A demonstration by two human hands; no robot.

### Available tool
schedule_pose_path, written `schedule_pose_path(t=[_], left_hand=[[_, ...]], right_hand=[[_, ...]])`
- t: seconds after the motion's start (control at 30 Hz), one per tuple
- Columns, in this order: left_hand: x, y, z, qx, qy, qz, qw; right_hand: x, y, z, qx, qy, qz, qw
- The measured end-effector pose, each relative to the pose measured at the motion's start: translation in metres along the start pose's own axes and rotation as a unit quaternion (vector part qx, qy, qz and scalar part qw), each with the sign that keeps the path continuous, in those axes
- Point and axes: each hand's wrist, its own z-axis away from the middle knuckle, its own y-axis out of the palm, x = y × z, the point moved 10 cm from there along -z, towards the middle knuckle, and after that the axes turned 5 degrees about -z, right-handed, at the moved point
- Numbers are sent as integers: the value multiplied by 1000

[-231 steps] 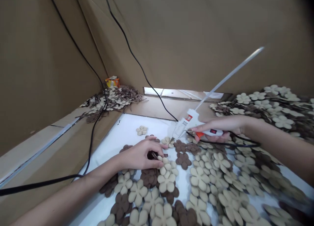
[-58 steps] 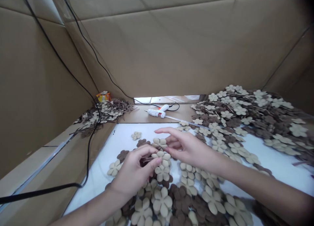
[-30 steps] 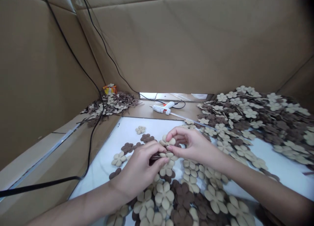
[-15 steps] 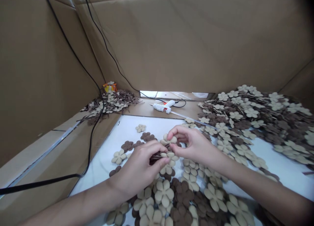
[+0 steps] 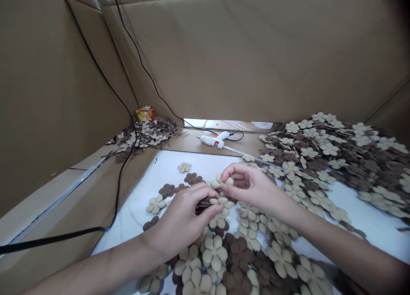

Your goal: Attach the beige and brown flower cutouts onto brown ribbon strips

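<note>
My left hand (image 5: pixel 184 214) is closed around a small stack of flower cutouts (image 5: pixel 201 207), whose thin dark-brown edges show between thumb and fingers. Against it, my right hand (image 5: pixel 256 188) pinches a beige flower cutout (image 5: pixel 217 182) between thumb and fingertips. Whether this flower touches the stack I cannot tell. Just below my left fingertips a beige flower (image 5: pixel 226 204) shows, partly covered by the thumb. Loose beige flowers (image 5: pixel 214 252) and brown flowers (image 5: pixel 237 282) lie spread over the white board beneath both hands.
A white glue gun (image 5: pixel 214 140) with a clear glue stick lies behind the hands. Flower heaps rise at the right (image 5: pixel 329 147) and back left (image 5: pixel 150 132), beside an orange-yellow packet (image 5: pixel 145 113). A black cable (image 5: pixel 120 179) runs down the left. Cardboard walls (image 5: pixel 256 51) enclose the surface.
My right hand has shifted slightly, its fingers gripping the beige flower closer to its right side. The left hand keeps its hold on the stack almost unmoved.
</note>
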Motion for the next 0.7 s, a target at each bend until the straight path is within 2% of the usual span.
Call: schedule_pose_path(t=[0.13, 0.4, 0.7], left_hand=[[-1, 1, 1, 1, 0, 1, 1000], [-2, 0, 2, -2, 2, 3, 1000], [-4, -3, 2, -10, 6, 7, 1000]], right_hand=[[-1, 0, 1, -4, 3, 8, 1000], [8, -7, 3, -45, -55, 102, 992], [0, -6, 1, -30, -7, 13, 999]])
